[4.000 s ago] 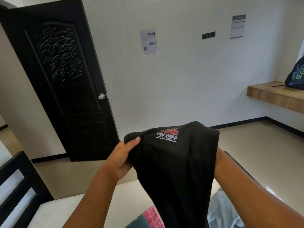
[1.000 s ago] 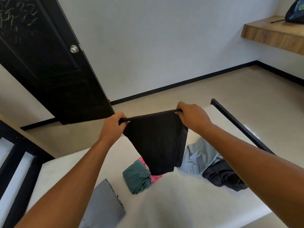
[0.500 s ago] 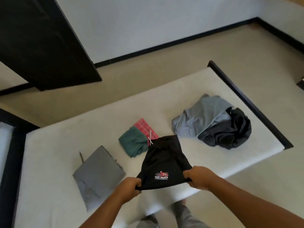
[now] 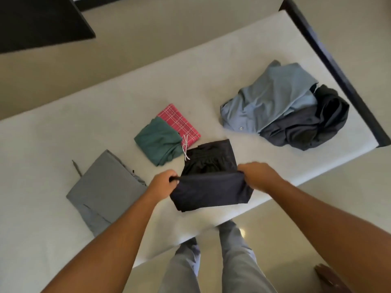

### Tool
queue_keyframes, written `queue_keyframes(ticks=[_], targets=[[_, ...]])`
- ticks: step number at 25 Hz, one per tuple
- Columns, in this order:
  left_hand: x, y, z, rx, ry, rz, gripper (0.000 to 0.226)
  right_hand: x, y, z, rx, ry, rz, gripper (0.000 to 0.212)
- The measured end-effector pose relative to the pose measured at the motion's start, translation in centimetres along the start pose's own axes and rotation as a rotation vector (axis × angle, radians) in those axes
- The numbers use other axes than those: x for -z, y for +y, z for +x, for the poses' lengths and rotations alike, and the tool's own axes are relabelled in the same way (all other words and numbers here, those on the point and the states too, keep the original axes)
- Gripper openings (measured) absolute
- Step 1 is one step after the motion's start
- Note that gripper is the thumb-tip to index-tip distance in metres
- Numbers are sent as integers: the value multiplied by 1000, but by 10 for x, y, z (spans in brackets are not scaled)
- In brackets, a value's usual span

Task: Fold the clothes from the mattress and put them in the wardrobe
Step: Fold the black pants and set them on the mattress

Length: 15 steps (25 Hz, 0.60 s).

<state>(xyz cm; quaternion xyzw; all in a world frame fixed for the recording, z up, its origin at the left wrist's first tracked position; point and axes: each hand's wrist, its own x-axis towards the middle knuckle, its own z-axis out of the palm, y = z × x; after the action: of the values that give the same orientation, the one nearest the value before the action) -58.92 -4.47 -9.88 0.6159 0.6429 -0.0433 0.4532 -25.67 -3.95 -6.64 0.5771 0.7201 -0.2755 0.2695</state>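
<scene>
Black shorts lie on the white mattress near its front edge, their near half doubled over toward the waistband. My left hand pinches the fold's left corner and my right hand grips its right corner. A folded green garment rests on a folded red plaid one just behind the shorts. At the left lies a folded grey garment. An unfolded light blue shirt and a dark crumpled garment are heaped at the right.
A black bed frame rail runs along the mattress's right end. The dark door stands at the top left over beige floor. My legs in grey trousers stand at the front edge. The wardrobe is out of view.
The shorts went from held up in the air to lying on the mattress. Since half a second ago, both hands have lifted the near edge and folded it forward, hiding the printed logo.
</scene>
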Motion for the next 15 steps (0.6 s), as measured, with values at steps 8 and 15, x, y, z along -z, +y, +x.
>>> queue_keyframes(ticks=[8, 15], targets=[[-40, -5, 159, 241, 324, -191, 33, -26, 33, 164, -169, 282, 58, 46], [-123, -13, 129, 594, 261, -132, 82, -123, -13, 124, -628, 221, 515, 69]])
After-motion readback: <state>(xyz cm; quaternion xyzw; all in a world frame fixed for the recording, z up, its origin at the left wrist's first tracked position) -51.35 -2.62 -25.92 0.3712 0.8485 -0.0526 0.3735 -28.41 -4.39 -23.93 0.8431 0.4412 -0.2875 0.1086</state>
